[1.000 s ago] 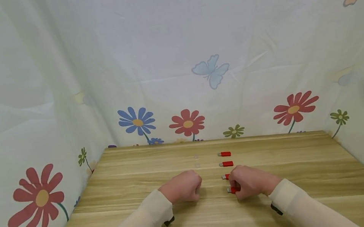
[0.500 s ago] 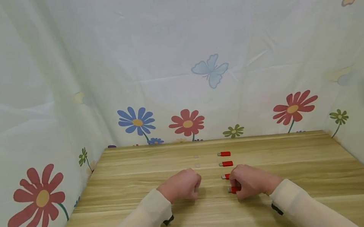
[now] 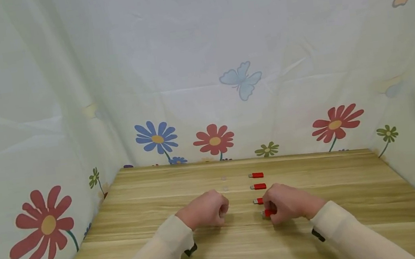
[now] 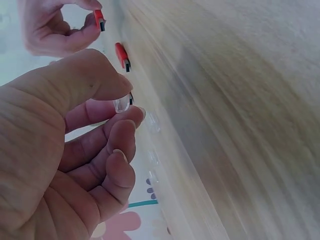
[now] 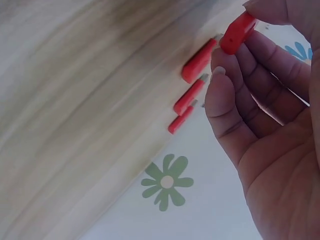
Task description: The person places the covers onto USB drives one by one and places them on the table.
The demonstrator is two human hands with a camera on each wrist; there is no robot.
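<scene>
Right hand [image 3: 289, 202] pinches a red USB stick [image 5: 238, 34] above the desk [image 3: 243, 251] — its plug [image 4: 102, 25] pointing left. Left hand [image 3: 204, 211], facing it, pinches a small clear cap [image 4: 121, 103], apart from the plug. Farther back, three more red sticks [image 5: 198, 61] lie in a row, with faint clear caps [image 3: 225, 189] to their left. The step looks like readying one pair — the next move seems to call for light, steady pinches and careful lining-up.

Left hand [image 3: 204, 210] and right hand [image 3: 291, 202], fingers [image 4: 123, 137] curled

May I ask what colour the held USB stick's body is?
The stick's body is red, clearest in the right wrist view.
</scene>
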